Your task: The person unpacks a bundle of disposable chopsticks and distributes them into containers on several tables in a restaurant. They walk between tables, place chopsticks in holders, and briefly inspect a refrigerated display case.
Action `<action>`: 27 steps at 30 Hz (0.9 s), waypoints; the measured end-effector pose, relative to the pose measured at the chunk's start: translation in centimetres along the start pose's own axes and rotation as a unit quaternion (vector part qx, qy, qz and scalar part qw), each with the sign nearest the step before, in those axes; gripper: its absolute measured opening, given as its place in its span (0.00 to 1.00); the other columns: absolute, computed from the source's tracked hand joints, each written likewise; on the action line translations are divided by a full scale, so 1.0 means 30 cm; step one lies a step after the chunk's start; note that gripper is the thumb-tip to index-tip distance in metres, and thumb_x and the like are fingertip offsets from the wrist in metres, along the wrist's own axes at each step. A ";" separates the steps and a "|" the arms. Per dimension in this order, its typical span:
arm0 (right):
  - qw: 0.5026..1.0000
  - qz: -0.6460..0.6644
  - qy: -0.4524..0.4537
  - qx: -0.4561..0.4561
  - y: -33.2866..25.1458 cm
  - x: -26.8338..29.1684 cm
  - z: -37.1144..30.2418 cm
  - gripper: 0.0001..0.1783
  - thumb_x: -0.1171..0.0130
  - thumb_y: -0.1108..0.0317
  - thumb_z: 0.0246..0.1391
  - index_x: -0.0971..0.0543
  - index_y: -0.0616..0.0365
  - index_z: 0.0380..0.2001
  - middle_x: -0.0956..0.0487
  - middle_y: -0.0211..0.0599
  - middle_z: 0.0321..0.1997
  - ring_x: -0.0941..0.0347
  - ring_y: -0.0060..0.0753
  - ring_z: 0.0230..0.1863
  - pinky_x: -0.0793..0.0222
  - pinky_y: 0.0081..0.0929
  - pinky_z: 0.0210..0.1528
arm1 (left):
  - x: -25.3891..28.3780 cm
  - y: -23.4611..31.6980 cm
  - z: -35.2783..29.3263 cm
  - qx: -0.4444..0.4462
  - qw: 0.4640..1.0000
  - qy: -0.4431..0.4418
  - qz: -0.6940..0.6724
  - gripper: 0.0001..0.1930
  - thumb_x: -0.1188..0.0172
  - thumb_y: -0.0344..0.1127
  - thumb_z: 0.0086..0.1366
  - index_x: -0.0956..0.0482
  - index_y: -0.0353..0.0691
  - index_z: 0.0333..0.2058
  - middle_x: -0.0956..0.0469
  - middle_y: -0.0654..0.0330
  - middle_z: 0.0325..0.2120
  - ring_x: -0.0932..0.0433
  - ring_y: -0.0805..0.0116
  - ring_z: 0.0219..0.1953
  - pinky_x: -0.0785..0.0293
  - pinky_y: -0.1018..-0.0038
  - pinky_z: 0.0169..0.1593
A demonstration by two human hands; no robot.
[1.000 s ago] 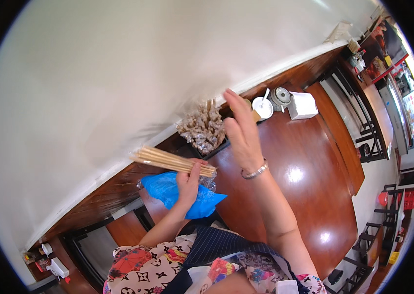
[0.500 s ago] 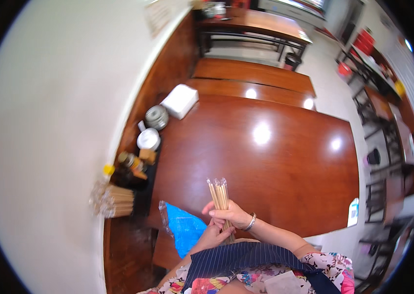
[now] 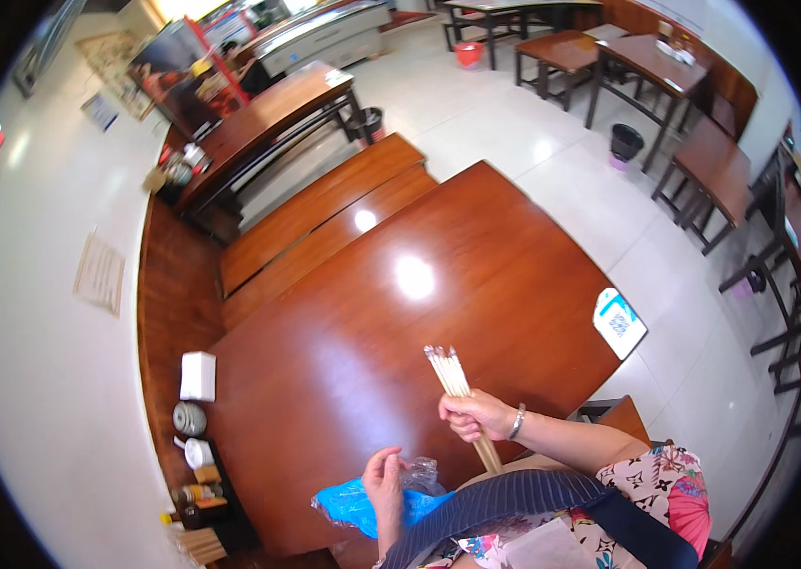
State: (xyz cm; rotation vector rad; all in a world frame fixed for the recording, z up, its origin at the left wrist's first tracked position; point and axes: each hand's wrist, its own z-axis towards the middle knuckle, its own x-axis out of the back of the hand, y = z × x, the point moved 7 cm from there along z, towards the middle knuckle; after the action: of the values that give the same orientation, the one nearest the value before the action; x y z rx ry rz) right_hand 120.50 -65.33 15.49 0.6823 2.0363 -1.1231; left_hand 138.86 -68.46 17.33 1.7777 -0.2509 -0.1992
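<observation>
My right hand (image 3: 474, 417) is closed round a bundle of wrapped chopsticks (image 3: 453, 372), held tilted above the table's near side. Their upper ends stick out beyond my fist, and the lower ends reach back toward my apron. To its left, my left hand (image 3: 384, 482) is raised over a blue plastic bag (image 3: 348, 504) with the fingers loosely bent and apart, and I see nothing in them. Clear crinkled plastic (image 3: 422, 474) lies against the bag just right of that hand. Both rest at the near edge of the brown wooden table (image 3: 325, 370).
Along the wall at left stand a white napkin box (image 3: 198, 376), a grey jar (image 3: 189, 418), a white pot (image 3: 199, 453), sauce bottles (image 3: 197, 493) and more chopsticks (image 3: 201, 545). A white-and-blue card (image 3: 618, 322) lies at the table's right corner. Benches (image 3: 325, 223) stand beyond.
The view has turned to the right. My left hand has come off the chopsticks and moved left, over the blue bag. My right hand still grips the bundle, now farther from the left.
</observation>
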 end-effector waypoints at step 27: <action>0.980 -0.087 0.131 0.119 -0.334 0.349 -0.526 0.21 0.47 0.64 0.53 0.34 0.58 0.50 0.38 0.16 0.18 0.49 0.08 0.13 0.54 0.08 0.12 | -0.819 0.143 0.217 0.038 0.992 -0.114 -0.025 0.14 0.46 0.33 0.58 0.28 0.33 0.42 0.28 0.54 0.40 0.31 0.69 0.41 0.33 0.71 0.43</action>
State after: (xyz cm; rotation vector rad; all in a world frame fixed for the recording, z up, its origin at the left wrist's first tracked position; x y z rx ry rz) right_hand 101.74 -55.34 18.24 0.8187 2.2367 -1.4621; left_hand 113.24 -68.68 20.06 1.8389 -0.3835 -0.4351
